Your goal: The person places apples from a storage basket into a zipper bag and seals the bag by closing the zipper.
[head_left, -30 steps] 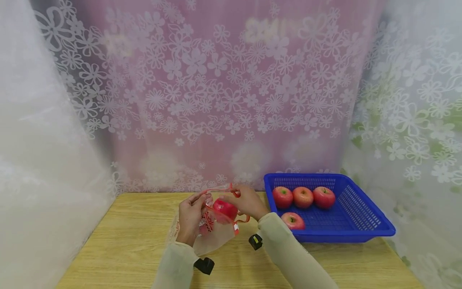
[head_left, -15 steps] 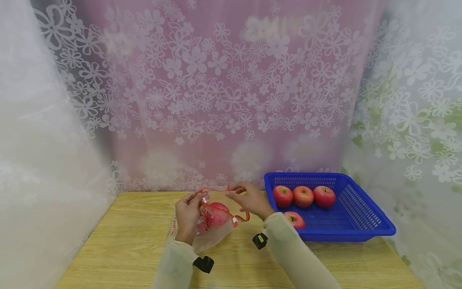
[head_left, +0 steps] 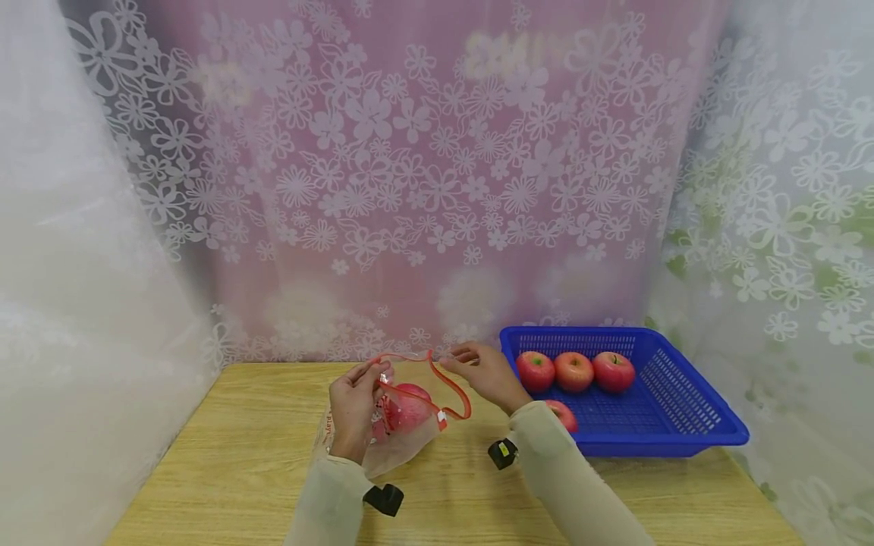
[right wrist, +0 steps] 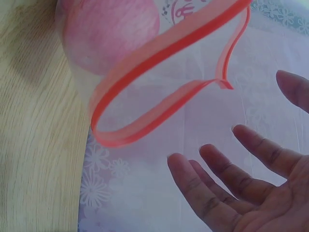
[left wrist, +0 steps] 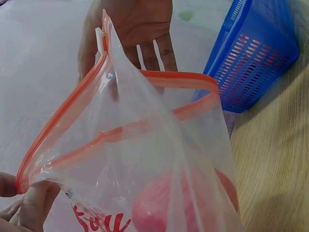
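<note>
My left hand pinches the orange zip edge of a clear zip bag, whose mouth gapes toward the right. Inside the bag, a red apple shows through the printed plastic; it also appears as a pink-red shape in the left wrist view. My right hand is just right of the bag's mouth. In the right wrist view its fingers are spread, relaxed and apart from the orange zip strip, with nothing in them.
On the right of the wooden table stands a blue plastic basket holding several apples. My right sleeve partly covers the nearest one. A floral curtain hangs behind the table.
The right hand has let go of the apple and drawn back right, out of the bag's mouth. The apple has dropped deeper into the bag. My left hand keeps its pinch.
</note>
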The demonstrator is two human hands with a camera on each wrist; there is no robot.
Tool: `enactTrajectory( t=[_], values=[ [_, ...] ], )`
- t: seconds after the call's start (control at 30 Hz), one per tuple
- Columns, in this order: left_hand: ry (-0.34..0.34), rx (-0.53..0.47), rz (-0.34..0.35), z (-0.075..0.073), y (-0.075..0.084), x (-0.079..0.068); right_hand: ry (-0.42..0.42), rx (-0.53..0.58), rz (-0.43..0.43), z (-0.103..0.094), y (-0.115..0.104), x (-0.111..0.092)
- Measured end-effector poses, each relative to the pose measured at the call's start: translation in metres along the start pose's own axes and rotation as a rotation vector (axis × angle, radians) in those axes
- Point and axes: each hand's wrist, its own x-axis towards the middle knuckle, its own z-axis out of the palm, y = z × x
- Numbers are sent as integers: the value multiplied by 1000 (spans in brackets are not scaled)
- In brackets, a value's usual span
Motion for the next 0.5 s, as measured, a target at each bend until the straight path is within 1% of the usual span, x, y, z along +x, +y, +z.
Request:
enactTrajectory(
  t=[0.23,0.5],
  values=[
    [1,-14,-3,0,0,0,29,-21,31,-7,0,-1],
    [-3,-7,-7,-1,-2,1,44,-67,-1,-12,5,0]
  ],
)
